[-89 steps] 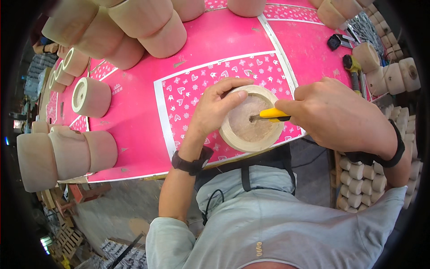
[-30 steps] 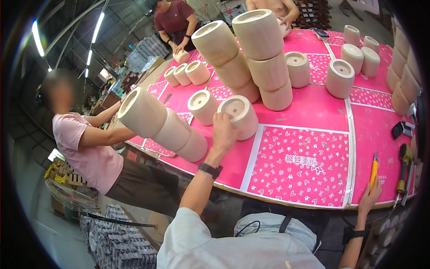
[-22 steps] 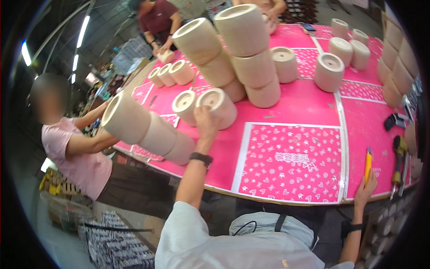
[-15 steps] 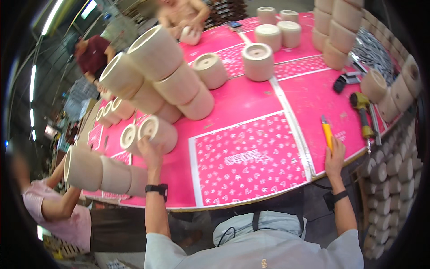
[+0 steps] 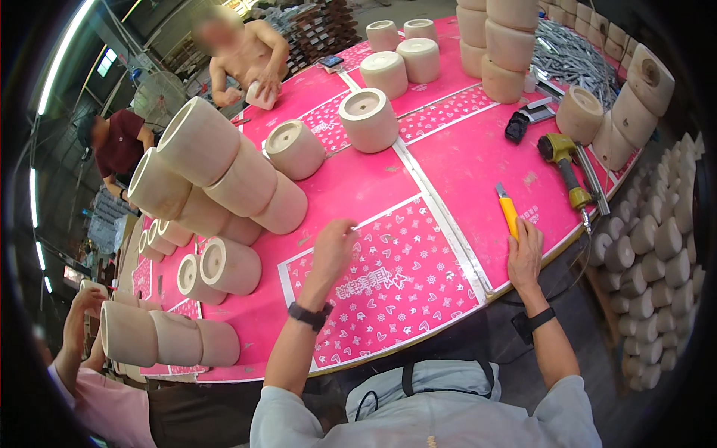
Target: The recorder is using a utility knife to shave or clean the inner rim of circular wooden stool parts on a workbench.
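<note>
My left hand (image 5: pixel 333 252) hangs over the patterned pink panel of the table, its fingers curled together. Whatever lies between the fingertips, if anything, is too small to make out. A yellow utility knife (image 5: pixel 508 215) with its blade out is in my right hand (image 5: pixel 526 255), near the table's right side. Left of my left hand, two round wooden blocks (image 5: pixel 230 265) with hollowed ends lie on their sides. Behind them leans a stack of larger wooden blocks (image 5: pixel 243 175). Two more blocks, a hollowed one (image 5: pixel 294 149) and a wider one (image 5: pixel 368 119), stand farther back.
A nail gun (image 5: pixel 565 172) with a hose lies at the right, beside a black object (image 5: pixel 516 128). Tall stacks of blocks (image 5: pixel 511 45) and a heap of metal strips (image 5: pixel 571 63) stand behind. A row of blocks (image 5: pixel 179 337) lies front left. Other people work at the left and far side.
My left hand has come off the wooden block at the left and moved right, over the patterned panel. The view has shifted. My right hand still holds the utility knife.
</note>
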Action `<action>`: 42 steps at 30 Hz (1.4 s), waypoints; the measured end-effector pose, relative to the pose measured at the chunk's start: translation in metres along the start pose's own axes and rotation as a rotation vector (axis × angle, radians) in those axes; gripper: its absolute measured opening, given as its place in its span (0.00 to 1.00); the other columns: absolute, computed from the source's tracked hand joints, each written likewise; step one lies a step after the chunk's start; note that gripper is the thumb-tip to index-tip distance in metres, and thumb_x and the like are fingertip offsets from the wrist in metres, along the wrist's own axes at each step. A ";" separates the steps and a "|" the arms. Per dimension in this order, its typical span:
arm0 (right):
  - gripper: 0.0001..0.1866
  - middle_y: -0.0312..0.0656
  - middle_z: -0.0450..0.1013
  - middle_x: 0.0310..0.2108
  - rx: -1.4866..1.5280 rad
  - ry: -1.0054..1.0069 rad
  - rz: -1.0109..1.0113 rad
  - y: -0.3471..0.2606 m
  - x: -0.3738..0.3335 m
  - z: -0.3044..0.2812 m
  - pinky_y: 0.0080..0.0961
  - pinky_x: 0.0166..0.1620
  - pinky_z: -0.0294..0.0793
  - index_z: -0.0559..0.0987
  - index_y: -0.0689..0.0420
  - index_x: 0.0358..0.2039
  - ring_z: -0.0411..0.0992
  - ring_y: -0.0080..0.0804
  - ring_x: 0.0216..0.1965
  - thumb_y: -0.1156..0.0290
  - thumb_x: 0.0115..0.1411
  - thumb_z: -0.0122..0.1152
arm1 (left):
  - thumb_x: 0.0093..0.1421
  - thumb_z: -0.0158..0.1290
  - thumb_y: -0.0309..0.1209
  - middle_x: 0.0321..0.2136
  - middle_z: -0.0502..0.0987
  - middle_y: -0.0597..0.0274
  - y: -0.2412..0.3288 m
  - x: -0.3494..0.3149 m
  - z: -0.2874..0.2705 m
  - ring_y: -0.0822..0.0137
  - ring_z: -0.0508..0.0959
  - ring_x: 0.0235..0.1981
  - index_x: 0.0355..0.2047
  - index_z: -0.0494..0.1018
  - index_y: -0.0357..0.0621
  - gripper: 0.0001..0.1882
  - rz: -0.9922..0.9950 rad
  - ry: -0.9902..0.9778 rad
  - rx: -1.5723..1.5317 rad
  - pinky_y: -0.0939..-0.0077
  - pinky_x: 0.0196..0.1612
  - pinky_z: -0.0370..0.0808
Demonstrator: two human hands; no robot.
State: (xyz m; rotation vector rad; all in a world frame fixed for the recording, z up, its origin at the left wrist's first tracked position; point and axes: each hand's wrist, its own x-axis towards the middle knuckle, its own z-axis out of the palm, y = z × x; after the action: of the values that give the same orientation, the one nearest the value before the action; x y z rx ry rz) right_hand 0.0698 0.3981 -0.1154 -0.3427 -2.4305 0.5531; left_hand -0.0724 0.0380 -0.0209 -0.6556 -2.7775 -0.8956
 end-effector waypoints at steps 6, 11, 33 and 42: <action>0.25 0.53 0.66 0.52 -0.046 -0.008 0.050 0.009 -0.001 0.000 0.43 0.58 0.62 0.68 0.65 0.57 0.63 0.53 0.54 0.74 0.59 0.55 | 0.58 0.57 0.33 0.36 0.78 0.45 0.033 0.042 0.015 0.56 0.78 0.37 0.40 0.75 0.34 0.14 -0.263 -0.424 0.104 0.65 0.43 0.74; 0.24 0.53 0.66 0.53 -0.053 0.017 0.052 0.007 0.004 0.000 0.43 0.58 0.62 0.68 0.65 0.57 0.63 0.53 0.54 0.74 0.60 0.55 | 0.57 0.59 0.35 0.43 0.75 0.44 0.001 0.033 0.043 0.51 0.75 0.45 0.48 0.72 0.37 0.21 0.025 -0.235 0.178 0.61 0.48 0.73; 0.22 0.48 0.68 0.50 -0.097 0.020 0.097 -0.009 0.007 0.007 0.39 0.57 0.64 0.71 0.62 0.54 0.65 0.47 0.52 0.70 0.59 0.57 | 0.56 0.60 0.39 0.46 0.74 0.45 -0.018 0.026 0.052 0.48 0.74 0.48 0.50 0.73 0.38 0.25 0.103 -0.224 0.308 0.58 0.50 0.72; 0.16 0.51 0.72 0.45 0.268 0.426 0.182 0.005 -0.037 -0.034 0.38 0.51 0.68 0.76 0.62 0.49 0.69 0.48 0.48 0.74 0.59 0.57 | 0.60 0.56 0.40 0.51 0.71 0.43 -0.005 0.028 0.055 0.50 0.73 0.51 0.55 0.70 0.34 0.27 0.059 -0.345 0.290 0.63 0.54 0.70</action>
State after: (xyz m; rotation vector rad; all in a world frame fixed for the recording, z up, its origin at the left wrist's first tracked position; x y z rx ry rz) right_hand 0.1201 0.3998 -0.1118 -0.5129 -1.9018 0.7869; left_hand -0.1004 0.0769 -0.0609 -0.9070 -3.0783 -0.3821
